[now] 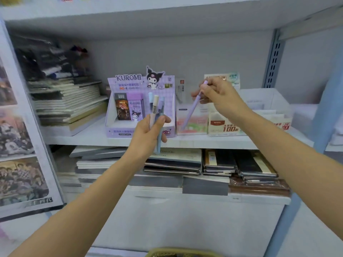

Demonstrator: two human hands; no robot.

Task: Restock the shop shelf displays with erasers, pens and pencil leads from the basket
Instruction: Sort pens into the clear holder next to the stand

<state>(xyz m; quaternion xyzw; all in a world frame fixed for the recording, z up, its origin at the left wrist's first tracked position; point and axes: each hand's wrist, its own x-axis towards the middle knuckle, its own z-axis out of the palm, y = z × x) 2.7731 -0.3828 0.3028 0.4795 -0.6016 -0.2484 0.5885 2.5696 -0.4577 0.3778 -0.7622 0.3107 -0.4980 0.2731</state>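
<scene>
At the middle shelf (204, 140), our right hand (217, 97) pinches a lilac pen (191, 112) near its cap, tip angled down toward the pink display box (193, 125). Our left hand (148, 132) grips a bundle of pens (156, 106) upright by the barrels. They look light, stiff and smooth, so we judge a mid-barrel hold safest.

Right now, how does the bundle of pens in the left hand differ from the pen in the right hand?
The left hand grips a bundle of pens, about three; the right hand pinches one lilac pen. The bundle is pale blue and cream, and stands nearly upright before the Kuromi display; the lilac pen slants down-left. Both are slim pens of similar build.
</scene>
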